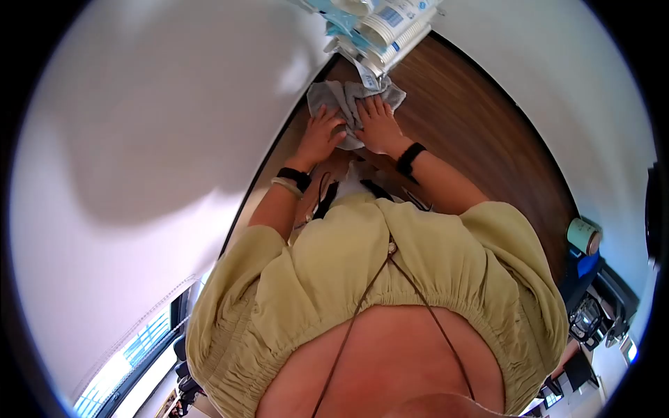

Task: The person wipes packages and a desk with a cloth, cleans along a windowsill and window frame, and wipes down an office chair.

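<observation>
A grey cloth lies rumpled on a dark brown wood-grain surface. My left hand presses down on the cloth's near left part, fingers spread and slightly bent. On its right part rests my right hand, palm down with the fingers stretched forward. Both hands touch the cloth, and neither grasps anything that I can see. Just beyond the cloth are stacked paper cups in clear wrapping, overhanging its far edge.
A pale wall runs along the left, and another white surface borders the wood on the right. A light green cylindrical container stands at the right edge. A window shows at the lower left.
</observation>
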Demonstrator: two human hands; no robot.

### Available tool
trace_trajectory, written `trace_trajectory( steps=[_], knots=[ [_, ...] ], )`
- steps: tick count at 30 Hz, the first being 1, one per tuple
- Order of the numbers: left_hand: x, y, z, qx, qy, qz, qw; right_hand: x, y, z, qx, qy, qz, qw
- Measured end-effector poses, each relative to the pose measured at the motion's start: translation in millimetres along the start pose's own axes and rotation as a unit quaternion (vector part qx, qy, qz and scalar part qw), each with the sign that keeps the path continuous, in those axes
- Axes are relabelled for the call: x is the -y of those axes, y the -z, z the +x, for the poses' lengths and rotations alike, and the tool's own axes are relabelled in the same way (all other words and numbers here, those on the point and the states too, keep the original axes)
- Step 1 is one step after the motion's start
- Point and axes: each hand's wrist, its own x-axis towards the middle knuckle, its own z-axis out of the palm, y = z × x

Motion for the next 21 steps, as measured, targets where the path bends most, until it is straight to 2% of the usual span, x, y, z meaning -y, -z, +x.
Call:
trace_trajectory(
  steps=[9, 12, 15, 18, 21],
  knots=[
    [27.6, -11.0, 15.7, -0.165, 0.055, -0.064, 0.983, 16.9, -16.6, 96.0, -0.083, -0.034, 0.050, 0.995],
    [18.3, -13.3, 8.6, -0.177, 0.060, -0.039, 0.982, 9.8, -11.1, 96.9, -0.032, 0.015, 0.006, 0.999],
    [0.2, -16.8, -0.1, -0.176, 0.058, -0.002, 0.983, 3.3, 2.3, 75.1, -0.006, 0.117, -0.051, 0.992],
    [-25.0, -20.1, -13.9, -0.130, 0.034, 0.056, 0.989, 3.2, 10.7, 37.4, 0.010, 0.155, -0.059, 0.986],
    [-56.1, -18.7, -23.4, -0.051, 0.033, 0.058, 0.996, -8.6, 9.0, -0.1, 0.011, 0.166, -0.043, 0.985]
  ],
)
